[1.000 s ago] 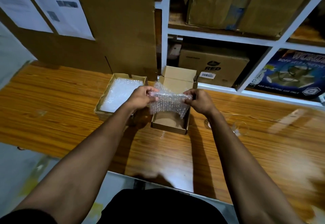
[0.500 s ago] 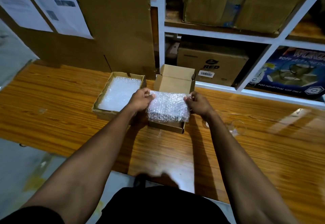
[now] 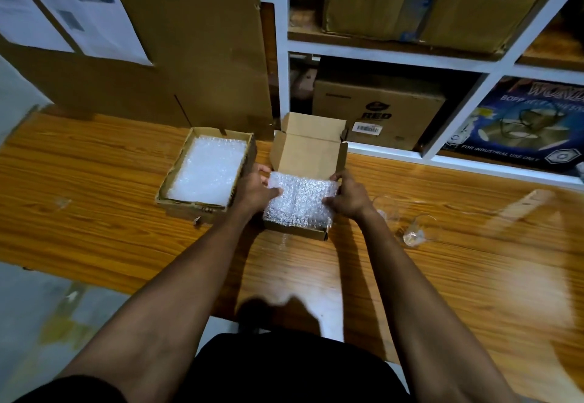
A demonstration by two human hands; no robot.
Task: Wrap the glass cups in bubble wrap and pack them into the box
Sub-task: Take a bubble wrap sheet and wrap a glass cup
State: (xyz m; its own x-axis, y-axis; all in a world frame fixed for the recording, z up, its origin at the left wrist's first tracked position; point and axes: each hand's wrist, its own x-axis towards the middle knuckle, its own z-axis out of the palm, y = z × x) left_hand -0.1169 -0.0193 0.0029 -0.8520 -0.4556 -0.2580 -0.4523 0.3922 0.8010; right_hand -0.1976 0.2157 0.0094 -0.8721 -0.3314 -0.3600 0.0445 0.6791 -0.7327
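Observation:
A sheet of bubble wrap (image 3: 298,202) lies across the small open cardboard box (image 3: 297,232) on the wooden table (image 3: 110,238). My left hand (image 3: 257,189) pinches the sheet's left edge. My right hand (image 3: 349,195) pinches its right edge. The box's lid (image 3: 311,146) stands up at the back. A clear glass cup (image 3: 420,228) lies on its side to the right of the box. Another glass cup (image 3: 387,208) sits just behind my right wrist, partly hidden.
A second open box (image 3: 164,192) holding a stack of bubble wrap (image 3: 208,170) stands left of my hands. White shelving (image 3: 281,80) with cartons rises behind the table. A large cardboard sheet (image 3: 189,39) leans at the back left. Bare wood lies to the far left.
My hands lowered the bubble wrap from above the box down onto its opening and spread it flat. The camera view shifted slightly.

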